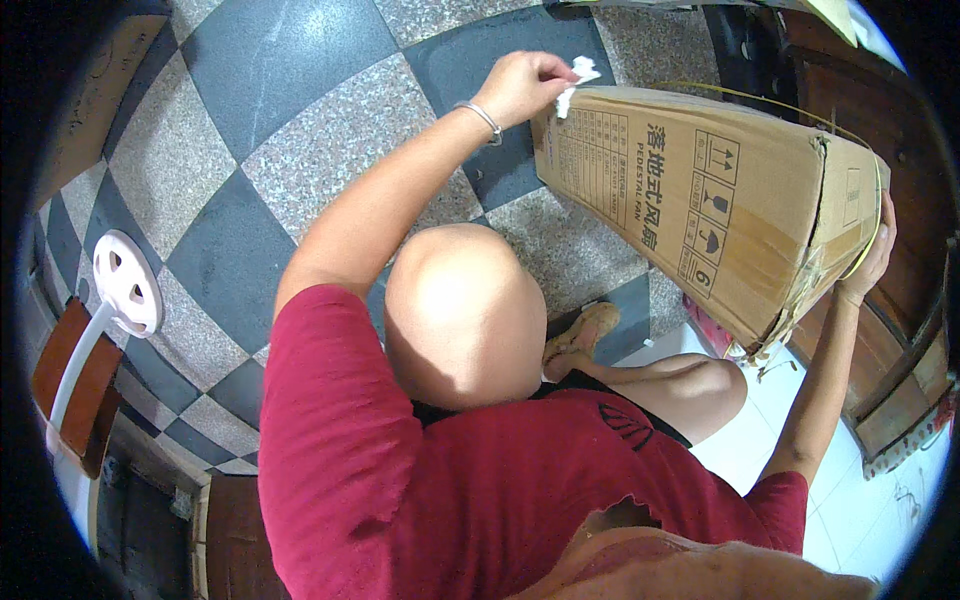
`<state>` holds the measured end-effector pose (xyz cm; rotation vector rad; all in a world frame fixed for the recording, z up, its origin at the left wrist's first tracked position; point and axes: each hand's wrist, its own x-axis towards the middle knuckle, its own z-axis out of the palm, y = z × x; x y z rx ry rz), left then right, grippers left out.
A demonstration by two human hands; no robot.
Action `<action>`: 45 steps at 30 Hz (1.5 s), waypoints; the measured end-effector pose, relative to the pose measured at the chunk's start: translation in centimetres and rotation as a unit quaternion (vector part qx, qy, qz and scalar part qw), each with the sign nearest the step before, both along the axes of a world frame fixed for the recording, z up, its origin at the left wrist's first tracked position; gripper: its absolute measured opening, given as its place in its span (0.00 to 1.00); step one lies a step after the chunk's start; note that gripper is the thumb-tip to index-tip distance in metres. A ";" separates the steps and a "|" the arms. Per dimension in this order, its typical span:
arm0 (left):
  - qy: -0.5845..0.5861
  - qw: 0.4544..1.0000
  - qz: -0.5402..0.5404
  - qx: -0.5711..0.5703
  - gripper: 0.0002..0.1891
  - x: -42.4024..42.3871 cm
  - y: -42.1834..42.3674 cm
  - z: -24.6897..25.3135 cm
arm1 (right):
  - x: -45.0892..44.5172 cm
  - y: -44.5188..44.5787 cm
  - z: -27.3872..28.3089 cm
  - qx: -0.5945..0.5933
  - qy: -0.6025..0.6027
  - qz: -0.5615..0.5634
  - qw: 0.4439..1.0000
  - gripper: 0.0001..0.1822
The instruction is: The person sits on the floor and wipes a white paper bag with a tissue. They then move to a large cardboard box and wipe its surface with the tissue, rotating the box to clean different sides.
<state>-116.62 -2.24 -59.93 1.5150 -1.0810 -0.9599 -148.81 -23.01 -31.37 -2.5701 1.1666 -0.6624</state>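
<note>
A long cardboard box (667, 187), printed as a pedestal fan carton with handling symbols, stands tilted in front of me on the right. My right hand (874, 251) grips its near upper end, fingers over the edge by a yellow strap (862, 251). The carton's edges there are frayed, with clear tape along them. At the far end of the box, my left hand (529, 86), with a bracelet on the wrist, pinches a crumpled white tissue (583, 71). Part of the tissue hangs against the box's far corner.
Checkered stone tiles (330, 142) cover the floor; white tiles (840, 517) lie at lower right. Dark wooden furniture (847, 82) stands behind the box. On the left are a white round base with holes (127, 283), a brown board (79, 375) and another cardboard box (94, 97).
</note>
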 end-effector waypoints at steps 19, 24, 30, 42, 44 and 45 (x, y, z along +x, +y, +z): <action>0.147 0.979 0.108 0.092 0.12 -2.6 3.0 -4.3 | 0.1 -0.2 -0.3 0.023 -0.043 0.001 0.999 0.23; -0.082 0.992 0.030 0.095 0.13 -1.8 2.6 -1.4 | 0.2 0.3 -0.1 0.044 -0.059 -0.014 0.997 0.23; -0.148 0.988 0.020 0.043 0.10 -0.6 2.4 -3.0 | 0.5 0.0 -0.1 0.024 -0.034 -0.009 0.999 0.23; -0.086 0.995 0.025 -0.050 0.09 0.0 -0.6 0.7 | 0.8 0.3 0.0 0.053 -0.051 -0.021 0.997 0.23; -0.128 0.990 0.057 -0.022 0.09 -0.4 -0.9 -2.7 | 1.0 0.3 0.0 0.039 -0.046 -0.029 0.998 0.23; -0.161 0.984 0.077 -0.016 0.08 -0.7 -0.8 -4.5 | 1.1 0.2 0.0 0.046 -0.049 -0.024 0.997 0.23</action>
